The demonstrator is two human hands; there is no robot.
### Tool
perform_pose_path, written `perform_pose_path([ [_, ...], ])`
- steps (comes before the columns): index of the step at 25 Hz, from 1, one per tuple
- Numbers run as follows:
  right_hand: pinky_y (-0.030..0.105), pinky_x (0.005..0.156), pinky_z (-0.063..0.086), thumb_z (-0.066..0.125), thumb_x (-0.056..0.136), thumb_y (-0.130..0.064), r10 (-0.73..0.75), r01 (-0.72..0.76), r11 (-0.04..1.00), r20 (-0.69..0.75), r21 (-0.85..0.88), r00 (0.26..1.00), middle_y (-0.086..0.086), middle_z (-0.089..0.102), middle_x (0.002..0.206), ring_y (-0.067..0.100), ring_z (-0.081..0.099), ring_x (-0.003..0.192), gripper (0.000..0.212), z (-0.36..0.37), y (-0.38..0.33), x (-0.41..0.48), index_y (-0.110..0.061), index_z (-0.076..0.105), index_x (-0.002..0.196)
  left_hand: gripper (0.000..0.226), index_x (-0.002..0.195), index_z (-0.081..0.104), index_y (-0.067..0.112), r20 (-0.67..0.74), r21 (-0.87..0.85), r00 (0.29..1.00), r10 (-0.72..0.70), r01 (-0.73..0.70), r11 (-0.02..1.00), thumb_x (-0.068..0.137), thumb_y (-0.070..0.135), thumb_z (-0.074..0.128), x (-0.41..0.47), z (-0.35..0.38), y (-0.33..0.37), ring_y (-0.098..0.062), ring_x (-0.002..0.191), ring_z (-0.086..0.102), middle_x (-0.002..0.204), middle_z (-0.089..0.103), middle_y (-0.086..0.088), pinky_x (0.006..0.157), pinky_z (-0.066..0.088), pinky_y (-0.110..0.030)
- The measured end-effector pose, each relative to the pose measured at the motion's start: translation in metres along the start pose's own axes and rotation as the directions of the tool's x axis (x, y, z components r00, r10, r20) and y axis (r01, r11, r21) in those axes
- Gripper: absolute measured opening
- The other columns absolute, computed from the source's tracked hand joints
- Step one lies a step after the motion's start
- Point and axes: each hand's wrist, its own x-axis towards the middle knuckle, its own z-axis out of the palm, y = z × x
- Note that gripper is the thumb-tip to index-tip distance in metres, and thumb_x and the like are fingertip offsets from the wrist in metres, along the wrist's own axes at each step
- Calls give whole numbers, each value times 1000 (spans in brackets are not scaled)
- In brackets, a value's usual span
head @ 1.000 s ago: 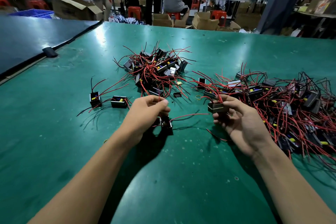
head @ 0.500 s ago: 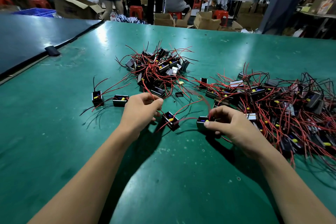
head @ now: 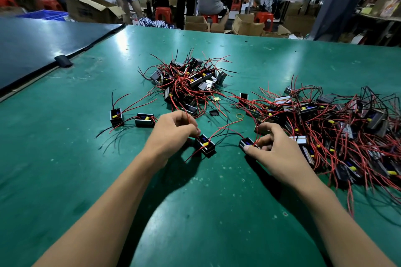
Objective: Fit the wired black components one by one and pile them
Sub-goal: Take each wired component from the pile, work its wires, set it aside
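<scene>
Two wired black components sit on the green counter between the hands, near each other but apart.

Left hand: grip closed, fingers curled, fingertips pinching the left component at its far-left corner, with a red lead running up over the knuckles. The component lies just right of this grip, open face up. Its long axis runs diagonally, far-left to near-right.

Right hand: grip closed, thumb and fingers pinching the right component, which lies at the left tip of the grip. The thumb partly covers it, so I can't tell its axis.

Each hand is nearest its own piece and the gap between the pieces is small. Bringing them together probably means moving straight inward.

Far pile lies beyond the left hand. Right pile touches the right hand's far side. Which of the two is the finished stack is unclear.
</scene>
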Motion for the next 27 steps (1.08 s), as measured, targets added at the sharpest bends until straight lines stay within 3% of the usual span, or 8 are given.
perform_pose_path([
  [3, 20, 65, 41, 79, 81, -32, -10, 7, 997, -40, -77, 999, -6, 61, 77, 5, 57, 73, 63, 3, -2, -2, -23, 49, 135, 17, 75, 63, 8, 64, 111, 997, 40, -47, 993, 74, -6, 72, -3, 3, -1, -18, 71, 63, 80, 73, -12, 82, 55, -40],
  [6, 21, 68, 44, 78, 80, -42, -28, 35, 984, 45, -175, 999, -4, 63, 79, 13, 60, 77, 35, -1, -3, -3, -25, 65, 108, 21, 79, 61, 8, 110, 112, 993, 48, -60, 992, 74, -12, 69, -5, 5, 0, -18, 75, 65, 87, 74, -11, 83, 56, -40],
  [9, 27, 76, 51, 79, 73, -59, 11, 9, 994, 172, -113, 985, -5, 72, 80, 10, 68, 80, 36, -8, -7, -5, -28, 70, 90, 25, 90, 62, 4, 153, 111, 987, 51, -68, 992, 75, -16, 62, -5, 3, 1, -14, 75, 67, 87, 75, -9, 77, 57, -33],
  [14, 26, 76, 55, 81, 74, -52, 17, -18, 1000, 281, -1, 960, -1, 73, 92, 11, 70, 80, 42, -4, -10, -9, -28, 68, 107, 27, 94, 67, 8, 276, 227, 959, 69, -135, 965, 74, -7, 75, -8, 4, 1, -9, 73, 66, 90, 75, -9, 71, 53, -20],
  [18, 39, 80, 54, 78, 75, -57, -10, 3, 999, 163, 41, 986, -1, 73, 72, 13, 66, 66, 30, 16, -16, -15, -31, 73, 87, 23, 92, 72, 19, 328, 317, 939, 106, -215, 924, 74, 7, 80, -11, 6, 1, -3, 71, 65, 82, 75, 2, 72, 52, -17],
  [22, 51, 89, 51, 67, 69, -72, 55, -53, 993, -19, 102, 998, -4, 67, 57, 20, 63, 62, 42, 33, -23, -19, -30, 69, 74, 18, 88, 76, 24, 368, 374, 918, 146, -290, 881, 75, 12, 78, -15, 11, 2, -2, 67, 64, 82, 73, 5, 72, 53, -19],
  [25, 48, 94, 47, 67, 73, -64, 91, -86, 995, -111, 41, 990, -14, 65, 59, 17, 63, 67, 25, 40, -27, -21, -39, 66, 79, 14, 80, 77, 24, 363, 400, 911, 194, -341, 851, 75, 10, 75, -17, 15, 1, -8, 71, 66, 80, 71, 3, 71, 54, -22],
  [27, 52, 94, 47, 67, 73, -59, 107, -98, 990, -93, 97, 990, -12, 65, 57, 22, 64, 69, 21, 40, -29, -21, -39, 68, 78, 13, 78, 75, 23, 327, 433, 918, 223, -356, 828, 77, 12, 72, -17, 17, -1, -2, 61, 62, 74, 70, 3, 65, 51, -19],
])
